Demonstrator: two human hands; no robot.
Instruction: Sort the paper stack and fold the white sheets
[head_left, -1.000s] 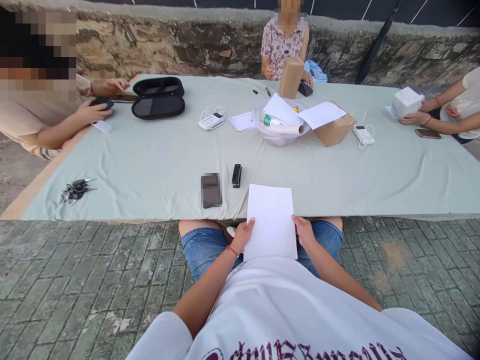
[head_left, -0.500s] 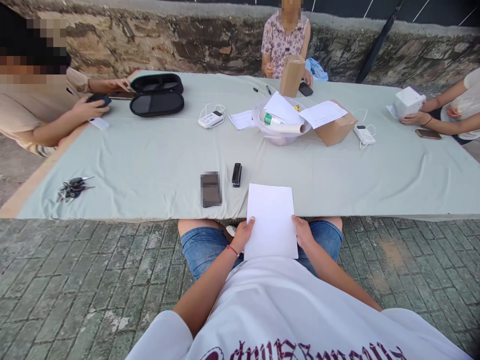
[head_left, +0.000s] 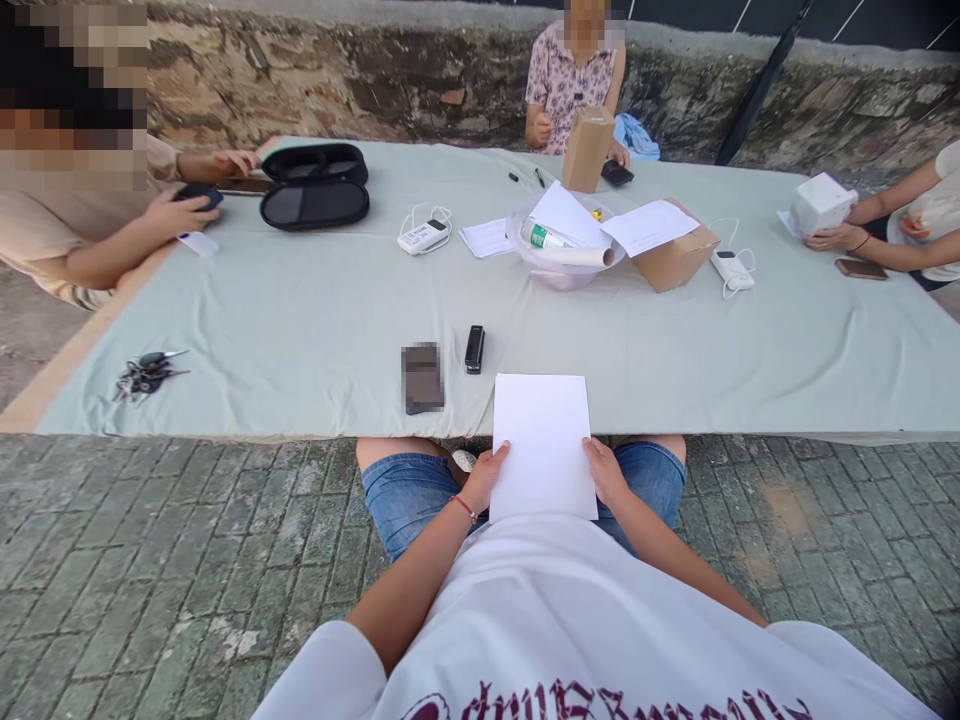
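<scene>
White sheets of paper, blank on the side facing me, lie over my lap with their far end above the table's near edge. My left hand grips the left side, thumb on top and fingers underneath. On the opposite side my right hand holds the paper in the same way. How many sheets there are I cannot tell. Just beyond the paper, to the left, a black stapler rests on the table. Beside it lies a dark, blurred flat object.
On the cloth-covered table are keys, a black case, a white power bank, a plastic basin with papers, and cardboard boxes. People sit at the left, far side and right; one holds a white box.
The paper and both my hands have come very slightly nearer to my body. My grip on the paper stays the same.
</scene>
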